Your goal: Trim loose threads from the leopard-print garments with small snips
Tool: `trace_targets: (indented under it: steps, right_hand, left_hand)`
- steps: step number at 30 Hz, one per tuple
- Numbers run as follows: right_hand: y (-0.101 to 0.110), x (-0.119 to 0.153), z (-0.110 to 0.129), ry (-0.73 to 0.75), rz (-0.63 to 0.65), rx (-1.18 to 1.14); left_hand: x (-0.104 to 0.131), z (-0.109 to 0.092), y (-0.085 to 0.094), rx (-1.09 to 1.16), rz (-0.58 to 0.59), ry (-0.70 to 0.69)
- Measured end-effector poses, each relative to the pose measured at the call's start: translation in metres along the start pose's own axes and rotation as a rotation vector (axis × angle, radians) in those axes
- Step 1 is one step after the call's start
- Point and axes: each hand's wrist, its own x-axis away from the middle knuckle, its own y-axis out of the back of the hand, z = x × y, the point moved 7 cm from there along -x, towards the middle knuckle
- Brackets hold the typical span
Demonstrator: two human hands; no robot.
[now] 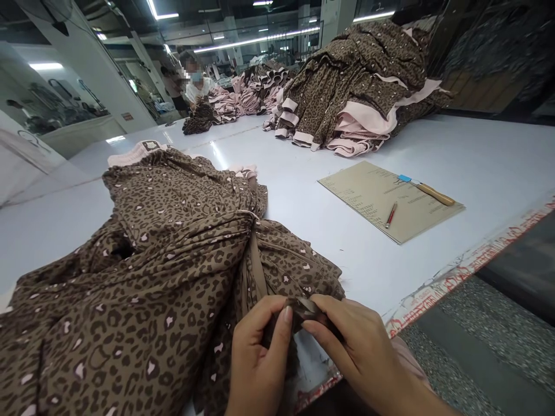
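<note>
A bundle of brown leopard-print garments (pixel 173 248) lies on the white table at the left, gathered tightly near its middle. A plain brown fabric strip (pixel 257 263) runs from the gathered spot down toward my hands. At the near table edge, my left hand (pixel 262 352) pinches dark brown fabric between thumb and fingers. Close beside it on the right, my right hand (pixel 358 335) grips the same small piece of brown fabric (pixel 303 307). Its exact shape is partly hidden by my fingers.
Right of centre, a printed sheet (pixel 368 196) carries a red pen (pixel 391 215) and a wooden-handled tool (pixel 436 194). Behind it rises a large leopard-print pile (pixel 355 75) with pink trim. A person (pixel 197 81) stands at the far side beside more garments. The table edge (pixel 468 266) slants along the right.
</note>
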Motion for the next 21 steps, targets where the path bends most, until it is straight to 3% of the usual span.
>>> trace_targets:
  steps: [9,12,14,18,19,21]
  right_hand:
    - [-0.001,0.001,-0.003,-0.003,-0.028,-0.004]
    - [-0.004,0.000,-0.010,-0.072,0.008,-0.082]
    - [-0.005,0.000,-0.018,-0.188,0.056,-0.200]
    - [0.005,0.014,-0.031,-0.405,0.036,-0.609]
    - [0.009,0.019,-0.031,-0.420,0.026,-0.694]
    - [0.012,0.029,-0.027,-0.415,0.054,-0.772]
  left_hand:
    - [0.000,0.004,-0.001,0.010,0.010,0.018]
    - [0.000,0.003,-0.001,-0.042,0.012,0.010]
    - [0.000,-0.004,0.002,-0.121,0.005,-0.062]
    - [-0.001,-0.035,0.002,-0.324,0.034,-0.421]
    - [-0.003,-0.038,-0.003,-0.333,0.092,-0.462]
    - [-0.009,-0.034,-0.016,-0.340,0.202,-0.414]
